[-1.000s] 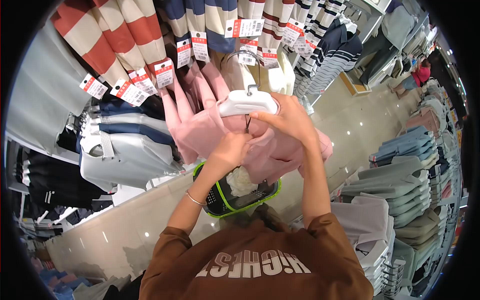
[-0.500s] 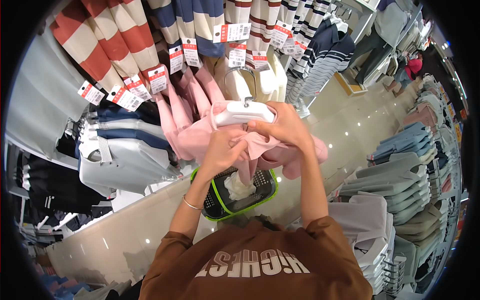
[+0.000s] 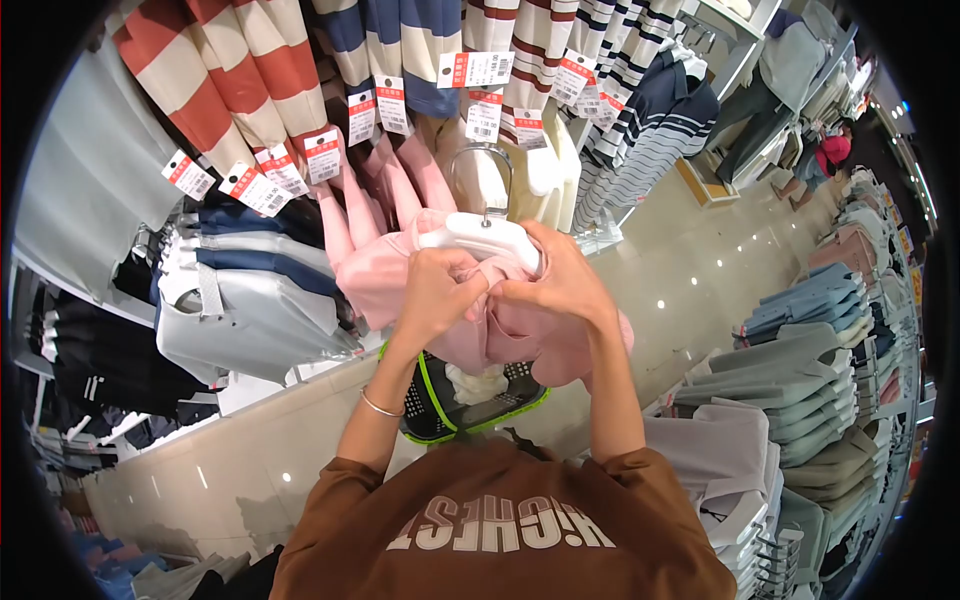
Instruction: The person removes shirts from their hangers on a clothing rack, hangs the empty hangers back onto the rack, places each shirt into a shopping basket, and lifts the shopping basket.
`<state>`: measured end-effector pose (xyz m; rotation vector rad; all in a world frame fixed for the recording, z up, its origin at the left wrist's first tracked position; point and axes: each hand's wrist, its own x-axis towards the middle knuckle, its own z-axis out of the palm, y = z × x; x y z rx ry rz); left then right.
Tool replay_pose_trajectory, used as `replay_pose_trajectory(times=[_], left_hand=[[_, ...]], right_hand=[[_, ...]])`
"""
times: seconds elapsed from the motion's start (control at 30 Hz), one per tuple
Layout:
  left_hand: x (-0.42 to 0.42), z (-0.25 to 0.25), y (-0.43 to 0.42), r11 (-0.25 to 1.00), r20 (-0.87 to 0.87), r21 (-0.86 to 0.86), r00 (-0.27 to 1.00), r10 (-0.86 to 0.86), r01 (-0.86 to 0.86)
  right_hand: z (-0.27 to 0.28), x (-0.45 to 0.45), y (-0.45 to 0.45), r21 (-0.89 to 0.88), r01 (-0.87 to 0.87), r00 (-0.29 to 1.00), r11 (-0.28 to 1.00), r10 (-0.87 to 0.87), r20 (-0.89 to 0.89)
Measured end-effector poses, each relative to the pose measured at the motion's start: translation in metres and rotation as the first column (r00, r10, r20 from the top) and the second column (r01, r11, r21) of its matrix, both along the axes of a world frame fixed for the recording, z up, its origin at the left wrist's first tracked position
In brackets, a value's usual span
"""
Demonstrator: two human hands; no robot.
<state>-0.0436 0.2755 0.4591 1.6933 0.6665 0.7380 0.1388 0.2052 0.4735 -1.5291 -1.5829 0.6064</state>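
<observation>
A pink collared shirt [image 3: 375, 285] hangs on a white hanger [image 3: 490, 240], whose metal hook reaches up to a display hook on the rack. My left hand [image 3: 440, 292] pinches the shirt's front fabric just below the collar. Close beside it, my right hand [image 3: 565, 275] grips the collar and placket, its thumb pointing toward the left one. The fingertips of both hands nearly meet at the shirt's neckline. Cloth hides part of the fingers.
Below the shirt, a dark basket [image 3: 520, 392] with a green rim stands on the floor, white cloth [image 3: 475, 385] inside. Tagged striped shirts [image 3: 230, 70] hang above. Grey shirts [image 3: 240, 325] hang at left, and another garment rack [image 3: 800, 370] runs along the right. A person [image 3: 830, 150] is far off.
My hands have drawn closer together at the neckline, the left one moving up the placket. The shirt front has dropped lower, covering more of the basket and its white cloth.
</observation>
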Motion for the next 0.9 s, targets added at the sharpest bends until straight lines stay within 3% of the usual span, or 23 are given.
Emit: replay_pose_trajectory(times=[0.07,0.27,0.37,0.57,0.67,0.77,0.9], left_hand=[[-0.001,0.009,0.001,0.998,-0.072,-0.015,0.995,-0.068,0.067],[-0.017,0.014,0.004,0.897,0.037,-0.144,0.908,-0.418,0.418],[-0.027,0.011,0.003,0.861,0.127,-0.147,0.873,-0.472,0.487],[-0.044,0.040,0.003,0.852,-0.015,-0.214,0.871,-0.491,0.477],[-0.044,0.025,0.007,0.853,0.058,-0.199,0.874,-0.482,0.483],[-0.051,0.032,0.008,0.795,0.053,-0.290,0.838,-0.543,0.533],[-0.058,0.026,0.013,0.812,0.003,-0.180,0.826,-0.564,0.555]], right_hand=[[-0.001,0.004,-0.002,-0.015,-0.020,0.997,1.000,0.019,-0.076],[0.003,0.010,-0.007,-0.023,-0.048,0.990,0.999,0.045,-0.130],[0.010,0.005,-0.005,-0.034,-0.075,0.990,0.997,0.070,-0.126],[0.017,-0.001,0.000,-0.019,-0.127,0.989,0.992,0.125,-0.081],[0.018,-0.003,0.001,-0.005,-0.152,0.986,0.988,0.151,-0.073],[0.014,-0.006,0.006,-0.007,-0.186,0.980,0.983,0.184,-0.081],[0.011,-0.008,0.011,-0.020,-0.218,0.972,0.976,0.215,-0.100]])
